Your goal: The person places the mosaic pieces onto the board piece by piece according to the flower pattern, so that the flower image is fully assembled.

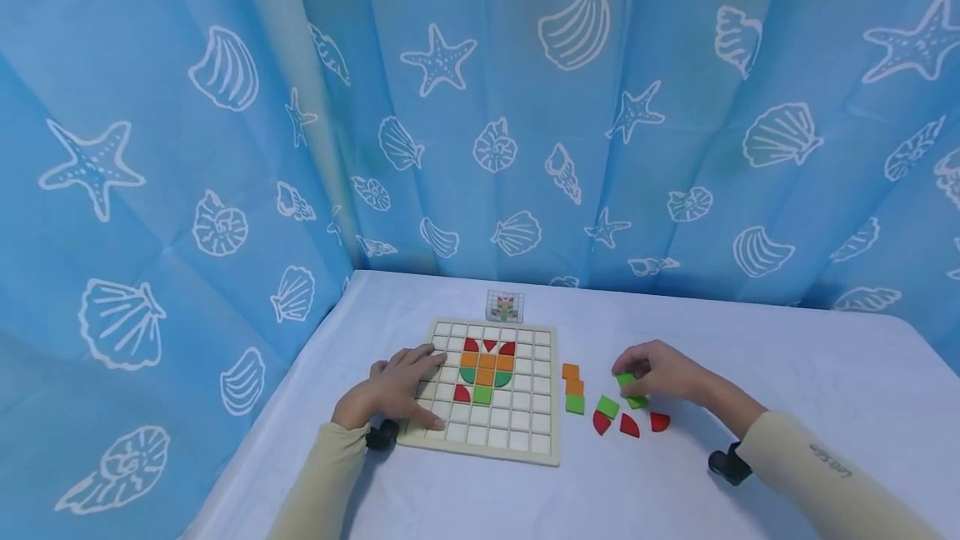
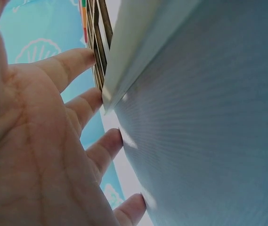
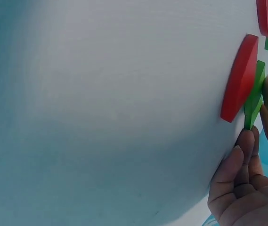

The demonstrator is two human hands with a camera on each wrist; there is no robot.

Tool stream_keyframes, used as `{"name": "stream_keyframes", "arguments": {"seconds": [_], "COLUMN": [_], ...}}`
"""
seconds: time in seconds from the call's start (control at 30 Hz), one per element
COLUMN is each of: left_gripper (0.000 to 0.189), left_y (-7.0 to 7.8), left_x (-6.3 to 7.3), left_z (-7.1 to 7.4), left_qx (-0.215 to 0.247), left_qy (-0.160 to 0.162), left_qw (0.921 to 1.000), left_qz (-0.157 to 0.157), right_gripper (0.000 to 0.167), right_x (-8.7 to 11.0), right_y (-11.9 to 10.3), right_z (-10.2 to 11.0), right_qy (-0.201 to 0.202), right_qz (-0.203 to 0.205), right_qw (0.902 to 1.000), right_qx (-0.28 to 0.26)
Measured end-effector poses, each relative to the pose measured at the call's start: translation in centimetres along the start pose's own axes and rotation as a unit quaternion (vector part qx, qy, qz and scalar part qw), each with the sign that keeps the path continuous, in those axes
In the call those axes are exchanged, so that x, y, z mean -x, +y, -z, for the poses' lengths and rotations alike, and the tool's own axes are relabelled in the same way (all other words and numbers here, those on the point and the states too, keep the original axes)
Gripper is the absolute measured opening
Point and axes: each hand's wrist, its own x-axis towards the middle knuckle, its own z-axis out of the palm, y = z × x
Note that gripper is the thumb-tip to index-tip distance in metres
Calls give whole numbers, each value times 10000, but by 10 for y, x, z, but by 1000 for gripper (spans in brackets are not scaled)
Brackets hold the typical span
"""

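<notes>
In the head view a pale wooden grid board [image 1: 536, 444] lies on the table, with red, orange and green tiles set in it in a flower-like figure. My left hand [image 1: 393, 388] rests on the board's left edge, fingers spread; the left wrist view shows its fingertips [image 2: 110, 139] by the frame. Right of the board, my right hand [image 1: 660, 372] pinches a green square tile [image 1: 625, 378] between thumb and fingers. Another green tile [image 1: 637, 402] lies just below it. In the right wrist view a red quarter-round tile [image 3: 240, 80] lies beside the green pieces [image 3: 253, 96].
A small pattern card [image 1: 505, 307] stands behind the board. Between board and right hand lie orange tiles [image 1: 571, 372], a green tile [image 1: 574, 405] and another green one [image 1: 608, 407]. Red quarter-round tiles [image 1: 630, 426] lie nearer the front. A blue shell-print curtain [image 1: 517, 148] hangs behind the white-covered table [image 1: 637, 490].
</notes>
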Motion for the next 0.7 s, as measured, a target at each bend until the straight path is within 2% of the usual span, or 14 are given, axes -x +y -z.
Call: {"name": "stream_keyframes", "arguments": {"seconds": [0.27,0.47,0.53,0.7], "left_gripper": [104,103,102,102], "left_y": [-1,-2,-1,0], "left_x": [3,2,2,2], "left_z": [-1,1,1,1], "left_qx": [12,-48,-15,-13], "left_qy": [135,145,132,167], "left_qw": [9999,9999,9999,9999], "left_qz": [13,6,8,-19], "right_gripper": [32,27,27,30], "right_x": [0,-3,-3,-2], "right_y": [2,5,6,4], "right_z": [-2,-1,-2,-1], "right_qy": [297,702,722,671], "right_qz": [30,-35,-170,-186], "right_qw": [9995,9972,9970,9974], "right_qx": [129,251,206,186]}}
